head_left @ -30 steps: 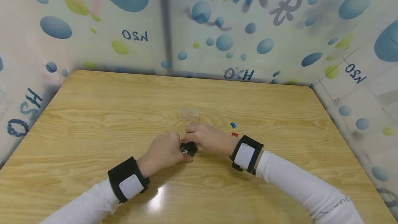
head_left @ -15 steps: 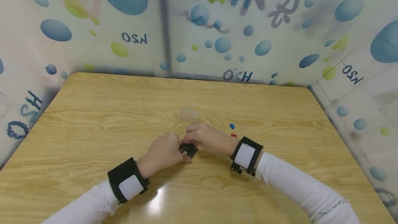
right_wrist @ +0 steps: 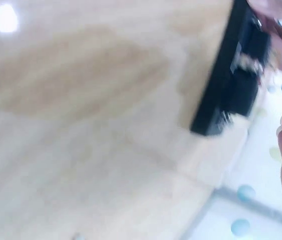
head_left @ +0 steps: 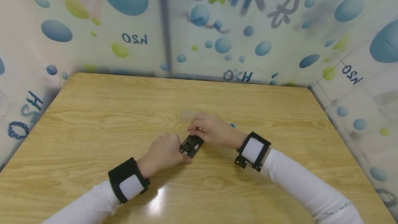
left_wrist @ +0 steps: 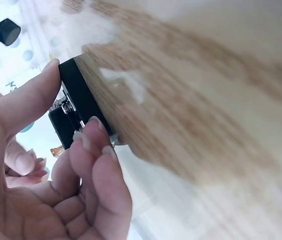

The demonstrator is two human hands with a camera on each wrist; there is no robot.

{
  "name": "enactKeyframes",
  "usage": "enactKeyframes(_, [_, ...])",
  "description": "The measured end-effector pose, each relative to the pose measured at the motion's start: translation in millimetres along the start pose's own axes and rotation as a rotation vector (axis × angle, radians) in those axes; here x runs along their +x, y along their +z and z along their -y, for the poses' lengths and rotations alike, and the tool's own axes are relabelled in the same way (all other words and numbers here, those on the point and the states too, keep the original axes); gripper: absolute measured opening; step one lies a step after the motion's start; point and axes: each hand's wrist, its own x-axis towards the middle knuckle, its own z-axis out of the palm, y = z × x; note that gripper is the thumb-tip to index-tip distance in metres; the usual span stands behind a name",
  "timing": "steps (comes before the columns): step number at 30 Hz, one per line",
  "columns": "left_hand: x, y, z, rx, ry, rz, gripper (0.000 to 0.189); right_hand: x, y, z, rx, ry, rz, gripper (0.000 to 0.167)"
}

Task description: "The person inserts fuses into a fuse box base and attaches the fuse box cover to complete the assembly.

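On the left, a pale wall (head_left: 18,78) printed with blue and green drops and dark blue lettering runs along the desk's edge. The desk (head_left: 93,120) has a yellowish wood grain and rounded far corners. At its near left lie a white left sleeve (head_left: 84,201) and a black wristband with a white patch (head_left: 130,186); just right of them a bright patch of light (head_left: 156,201) shines on the wood. Behind, the far wall (head_left: 140,58) carries the same drops, with a dark vertical band left of its middle.

The left hand (head_left: 161,151) grips a black device (head_left: 191,146) between thumb and fingers, near the desk's middle and slanting towards the far right; whether it touches the wood I cannot tell. Farther back lies a clear piece (head_left: 187,115), partly behind the right hand (head_left: 214,130). That hand's bent fingers are at the device's far end; whether they hold anything I cannot tell. Just beyond its wrist lies a small blue piece (head_left: 233,125). The right sleeve (head_left: 304,182) is white, and a drop-patterned right wall (head_left: 367,103) closes the scene.
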Motion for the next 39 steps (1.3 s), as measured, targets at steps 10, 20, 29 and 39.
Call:
enactKeyframes(10, [-0.5, -0.6, -1.5, 0.026, -0.003, 0.003, 0.049, -5.2, -23.8, -23.9, -0.052, 0.034, -0.122, 0.015])
enactKeyframes(20, [-0.6, 0.5, -0.9, 0.027, 0.012, -0.003, 0.048, -15.3, -40.8, -45.5, -0.025, 0.177, -0.030, 0.027])
enactKeyframes(29, [-1.6, -0.5, -2.3, 0.023, -0.002, 0.005, 0.049, -24.5, -51.5, -57.7, -0.041, 0.267, 0.006, 0.034])
enactKeyframes(39, [-1.1, -0.1, -2.3, 0.028, -0.004, 0.006, 0.049, -34.6, -62.4, -69.6, -0.073, 0.354, 0.062, 0.036])
